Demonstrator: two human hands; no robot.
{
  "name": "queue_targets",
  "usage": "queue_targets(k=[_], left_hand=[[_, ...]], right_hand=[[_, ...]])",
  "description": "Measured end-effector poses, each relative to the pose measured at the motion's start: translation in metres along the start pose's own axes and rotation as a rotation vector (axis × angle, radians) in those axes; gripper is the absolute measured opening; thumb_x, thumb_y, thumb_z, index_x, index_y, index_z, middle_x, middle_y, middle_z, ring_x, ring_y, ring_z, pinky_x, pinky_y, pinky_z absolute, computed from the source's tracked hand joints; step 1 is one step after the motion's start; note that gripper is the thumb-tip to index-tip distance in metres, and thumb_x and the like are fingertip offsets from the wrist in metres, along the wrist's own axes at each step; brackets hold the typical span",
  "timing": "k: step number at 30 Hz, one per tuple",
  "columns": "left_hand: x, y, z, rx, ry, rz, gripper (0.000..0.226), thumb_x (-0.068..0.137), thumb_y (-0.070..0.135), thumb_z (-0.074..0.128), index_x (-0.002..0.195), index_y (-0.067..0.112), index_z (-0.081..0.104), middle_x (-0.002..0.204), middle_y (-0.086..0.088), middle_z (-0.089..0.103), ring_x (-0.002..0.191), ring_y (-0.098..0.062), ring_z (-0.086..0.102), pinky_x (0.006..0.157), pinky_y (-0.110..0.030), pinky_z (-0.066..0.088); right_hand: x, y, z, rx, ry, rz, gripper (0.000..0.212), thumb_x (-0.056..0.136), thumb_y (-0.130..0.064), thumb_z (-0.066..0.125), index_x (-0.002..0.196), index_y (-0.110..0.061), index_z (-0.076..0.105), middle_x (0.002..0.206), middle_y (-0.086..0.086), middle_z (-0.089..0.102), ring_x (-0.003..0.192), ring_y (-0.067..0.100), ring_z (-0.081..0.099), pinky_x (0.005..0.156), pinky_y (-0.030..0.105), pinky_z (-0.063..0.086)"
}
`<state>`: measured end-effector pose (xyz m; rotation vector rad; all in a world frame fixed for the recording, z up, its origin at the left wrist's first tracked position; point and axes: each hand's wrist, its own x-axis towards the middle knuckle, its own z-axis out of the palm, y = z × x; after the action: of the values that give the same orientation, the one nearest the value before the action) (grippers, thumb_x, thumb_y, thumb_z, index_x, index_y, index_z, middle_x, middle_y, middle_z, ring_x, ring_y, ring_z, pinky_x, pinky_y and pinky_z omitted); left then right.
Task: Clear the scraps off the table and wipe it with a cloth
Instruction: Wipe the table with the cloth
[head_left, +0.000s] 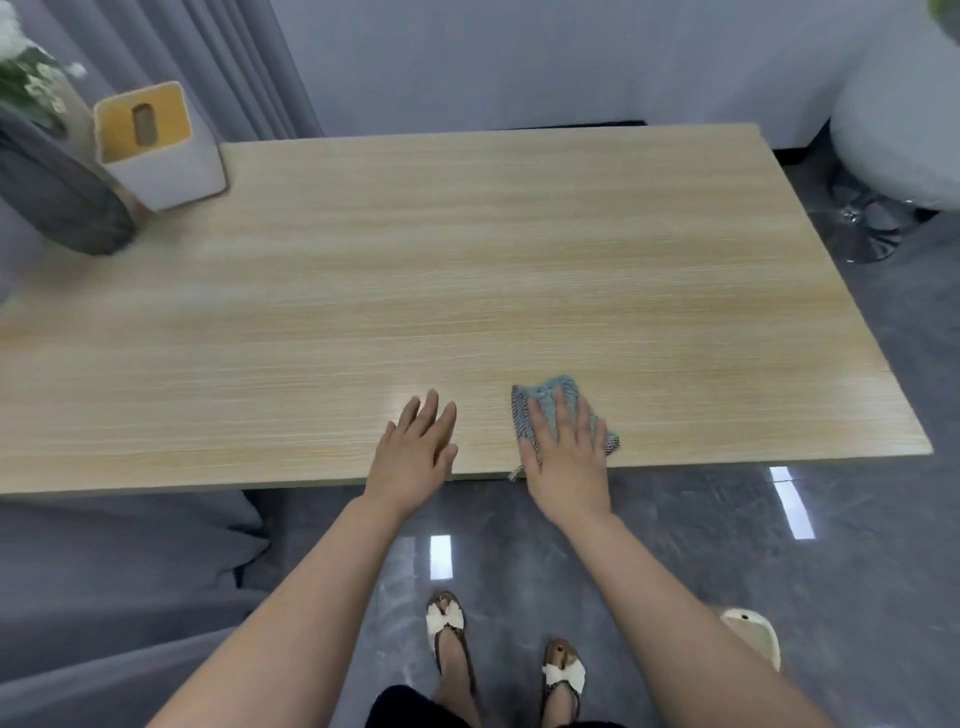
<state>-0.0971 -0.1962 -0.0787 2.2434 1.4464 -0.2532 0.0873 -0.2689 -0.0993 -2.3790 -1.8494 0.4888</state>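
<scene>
My right hand (563, 457) lies flat, fingers straight and spread, pressing the cloth (550, 410) onto the table (467, 249) at lower centre-right of the frame, close to the near edge. The cloth is blue-grey with a darker woven strip along its left side; a frayed thread hangs over the table edge just below my thumb. My palm covers most of it, so I cannot tell its full shape or how it is folded.

My left hand (418, 449) rests just left of that, apart from the cloth, fingers straight and close together, palm down on the bare wood, holding nothing.

Upper left of the frame: a white tissue box (156, 148) with a yellow wooden lid and slot, standing on the table's far corner. Beside it, further left, a dark grey ribbed vase (57, 202) with white flowers (21, 62), blurred and cut off by the frame edge.

Upper right: a white round chair (898, 124) on a chrome base, partly out of frame. Grey curtain (218, 62) behind the table at upper left. Grey fabric fills the lower left; what it belongs to I cannot make out.

Bottom centre: my feet in bow-topped sandals (447, 621) on the glossy grey floor (675, 545). A pale slipper (753, 636) shows behind my right forearm, partly hidden.
</scene>
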Motion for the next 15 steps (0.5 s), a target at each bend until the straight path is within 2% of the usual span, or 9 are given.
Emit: queue_targets(k=[3,5,7,9,11,13,14,15], left_hand=[[0.002,-0.01,-0.006,0.079,-0.02,0.058,0.058,0.098,0.048,0.02,0.151,0.027,0.007,0.159,0.004,-0.006,0.146,-0.018,-0.003,0.116,-0.037,0.014],[0.001,-0.015,-0.008,0.094,-0.036,0.1,0.059,0.098,0.048,0.02,0.151,0.027,0.006,0.158,0.004,-0.007,0.146,-0.017,-0.003,0.116,-0.036,0.015],[0.001,-0.019,-0.009,0.069,-0.051,0.132,0.056,0.101,0.041,0.027,0.151,0.027,0.005,0.158,0.004,-0.008,0.146,-0.017,-0.005,0.117,-0.036,0.013],[0.001,-0.02,-0.01,0.057,-0.06,0.151,0.056,0.101,0.037,0.029,0.151,0.026,0.004,0.158,0.004,-0.008,0.146,-0.018,-0.006,0.118,-0.036,0.011],[0.001,-0.021,-0.011,0.058,-0.077,0.169,0.056,0.102,0.035,0.029,0.151,0.026,0.003,0.158,0.004,-0.01,0.146,-0.017,-0.009,0.118,-0.035,0.009],[0.001,-0.024,-0.013,0.052,-0.088,0.177,0.057,0.102,0.034,0.028,0.151,0.024,0.0,0.158,0.004,-0.012,0.146,-0.016,-0.01,0.118,-0.034,0.007],[0.002,-0.025,-0.014,0.057,-0.082,0.176,0.058,0.102,0.034,0.028,0.151,0.023,-0.002,0.157,0.005,-0.014,0.145,-0.015,-0.011,0.118,-0.033,0.006],[0.001,-0.026,-0.012,0.064,-0.082,0.173,0.059,0.101,0.037,0.026,0.15,0.021,-0.003,0.156,0.007,-0.016,0.145,-0.013,-0.011,0.117,-0.032,0.005]], right_hand=[[0.003,-0.021,0.003,-0.032,-0.072,-0.209,0.063,0.088,-0.061,-0.004,0.146,-0.036,0.0,0.151,-0.005,-0.015,0.14,0.022,-0.02,0.109,0.034,-0.025],[0.007,-0.015,-0.004,-0.053,-0.105,-0.233,0.069,0.083,-0.066,-0.009,0.146,-0.039,0.0,0.151,-0.009,-0.016,0.141,0.017,-0.021,0.109,0.031,-0.024],[0.009,0.003,-0.011,-0.046,-0.113,-0.125,0.07,0.081,-0.069,-0.009,0.146,-0.041,-0.005,0.15,-0.011,-0.021,0.138,0.011,-0.026,0.109,0.031,-0.022],[0.008,0.022,-0.016,-0.024,-0.091,0.067,0.07,0.081,-0.068,-0.008,0.145,-0.04,-0.01,0.15,-0.009,-0.023,0.136,0.009,-0.028,0.11,0.033,-0.02],[0.009,0.025,-0.021,-0.011,-0.099,0.229,0.061,0.093,-0.06,0.006,0.147,-0.034,-0.009,0.155,-0.003,-0.017,0.141,0.015,-0.023,0.113,0.037,-0.015],[0.012,0.008,-0.023,-0.047,-0.072,0.283,0.062,0.099,-0.045,0.032,0.15,-0.026,0.002,0.158,0.009,-0.003,0.145,0.027,-0.005,0.116,0.047,-0.001],[0.015,-0.006,-0.024,-0.069,-0.038,0.253,0.071,0.091,-0.039,0.055,0.149,-0.022,0.018,0.155,0.016,0.014,0.143,0.034,0.014,0.113,0.054,0.013],[0.016,-0.02,-0.018,-0.062,-0.065,0.188,0.081,0.075,-0.035,0.075,0.144,-0.02,0.035,0.148,0.019,0.033,0.135,0.038,0.034,0.107,0.058,0.026]])
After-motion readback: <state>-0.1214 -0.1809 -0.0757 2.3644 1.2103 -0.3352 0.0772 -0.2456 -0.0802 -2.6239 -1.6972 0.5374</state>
